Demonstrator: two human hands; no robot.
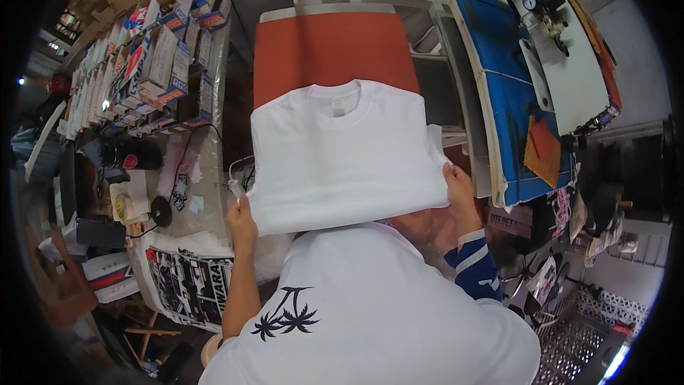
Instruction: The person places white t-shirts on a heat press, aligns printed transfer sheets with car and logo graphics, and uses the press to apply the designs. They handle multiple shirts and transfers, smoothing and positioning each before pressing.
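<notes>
Head view, and from where I stand the white T-shirt [345,160] is stretched between the person's two hands, its collar end over the near part of a red-orange board [331,50] and its lower edge toward the wearer's own white top [370,292]. The left hand [243,222] is closed on the lower left corner, thumb uppermost; the right hand [459,189] pinches the cloth at the right side, a little farther from the body. Whether the underside of the garment touches the board beneath the fingers, I can't tell.

My worry is skew: with one hand farther forward than the other, an uneven pull could swing the collar off line and leave slanting creases across the chest. Should either pinch loosen, that corner would probably sag and fold under itself. Soft ripples already show below the collar, and a hard tug might deepen them. White fabric forgives little, either; the blue panel [491,50] to the right carries dark stains, and a sleeve brushing it might pick up a mark. On the left, the cluttered worktop [210,200] could catch a loose edge.
</notes>
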